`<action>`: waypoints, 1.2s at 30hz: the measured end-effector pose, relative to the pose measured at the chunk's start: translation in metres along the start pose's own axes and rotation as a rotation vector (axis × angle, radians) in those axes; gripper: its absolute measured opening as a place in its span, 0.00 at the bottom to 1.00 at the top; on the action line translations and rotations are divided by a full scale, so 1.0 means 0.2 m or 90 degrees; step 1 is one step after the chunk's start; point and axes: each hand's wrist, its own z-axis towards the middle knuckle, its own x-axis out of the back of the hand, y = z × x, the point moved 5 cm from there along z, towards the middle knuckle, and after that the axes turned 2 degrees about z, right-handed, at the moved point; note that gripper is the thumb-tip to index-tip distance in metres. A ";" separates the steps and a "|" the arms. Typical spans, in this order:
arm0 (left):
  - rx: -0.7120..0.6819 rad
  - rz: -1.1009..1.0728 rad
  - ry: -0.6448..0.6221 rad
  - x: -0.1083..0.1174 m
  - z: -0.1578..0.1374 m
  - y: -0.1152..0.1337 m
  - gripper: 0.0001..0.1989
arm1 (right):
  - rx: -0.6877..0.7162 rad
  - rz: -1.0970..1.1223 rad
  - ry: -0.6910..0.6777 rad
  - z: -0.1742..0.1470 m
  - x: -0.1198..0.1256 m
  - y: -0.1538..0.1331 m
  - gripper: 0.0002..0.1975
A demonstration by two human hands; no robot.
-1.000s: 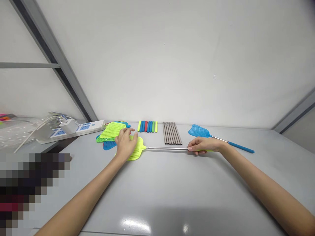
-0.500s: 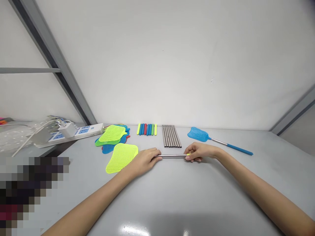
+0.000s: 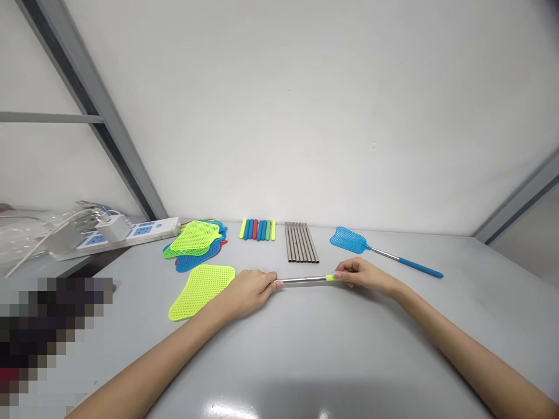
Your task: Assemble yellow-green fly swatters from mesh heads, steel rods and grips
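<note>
A yellow-green fly swatter lies sideways before me, its mesh head at the left and its metal rod between my hands. My left hand is closed around the place where head and rod meet, hiding the joint. At the rod's other end sits a yellow handle sleeve. My right hand pinches this sleeve with thumb and fingers; its far end is hidden in the hand.
A blue fly swatter lies at the back right. Behind my hands are a row of metal tubes and several coloured handle sleeves. Stacked mesh swatter heads lie back left, beside a white power strip.
My right hand has slid slightly right along the swatter, so more of the yellow sleeve shows. My left hand and the mesh head have shifted a little left.
</note>
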 end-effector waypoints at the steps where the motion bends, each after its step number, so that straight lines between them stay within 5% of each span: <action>1: -0.003 0.001 -0.001 0.00 0.00 0.00 0.20 | 0.011 -0.008 0.001 0.00 -0.01 -0.01 0.20; 12: 0.001 0.018 0.000 -0.02 -0.04 0.03 0.19 | 0.029 0.020 0.019 -0.05 -0.06 -0.02 0.18; 19: 0.053 0.045 0.037 -0.05 -0.05 0.05 0.19 | -0.021 0.119 0.003 -0.04 -0.06 0.02 0.18; 36: 0.025 0.104 0.046 -0.02 -0.06 0.11 0.18 | -0.131 0.284 -0.081 -0.06 -0.07 0.09 0.15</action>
